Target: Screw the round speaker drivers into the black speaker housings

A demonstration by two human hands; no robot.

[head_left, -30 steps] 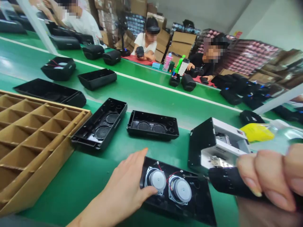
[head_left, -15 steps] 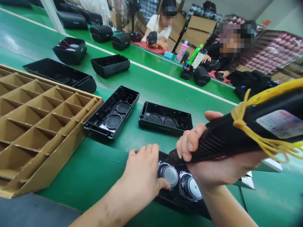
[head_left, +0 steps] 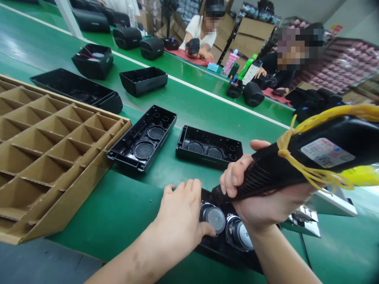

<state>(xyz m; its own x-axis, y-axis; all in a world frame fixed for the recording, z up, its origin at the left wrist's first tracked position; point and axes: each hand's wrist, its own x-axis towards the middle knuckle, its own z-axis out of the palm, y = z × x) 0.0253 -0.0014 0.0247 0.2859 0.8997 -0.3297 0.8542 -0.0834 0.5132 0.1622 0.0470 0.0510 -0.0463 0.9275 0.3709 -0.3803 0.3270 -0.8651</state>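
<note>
My right hand (head_left: 263,209) is wrapped round a black electric screwdriver (head_left: 296,157) with yellow bands tied on it. The screwdriver slants down to the left, and its tip is inside a black speaker housing (head_left: 222,252), by the far side of a round speaker driver (head_left: 216,221). The exact contact of the tip is hidden. My left hand (head_left: 179,221) grips the left end of that housing, fingers over the far edge and thumb against the driver. A second speaker driver (head_left: 244,236) sits to the right, partly covered by my right wrist.
A divided cardboard box (head_left: 68,189) stands at left. Two open speaker housings, one upright on the page (head_left: 145,138) and one crosswise (head_left: 210,148), lie beyond my hands. A metal-and-white fixture (head_left: 308,221) is at right. Two people work across the green table (head_left: 189,104).
The rear end of the screwdriver has dropped a little and shifted left in view, with my right hand still round it. My left hand keeps its hold. The whole view has shifted slightly.
</note>
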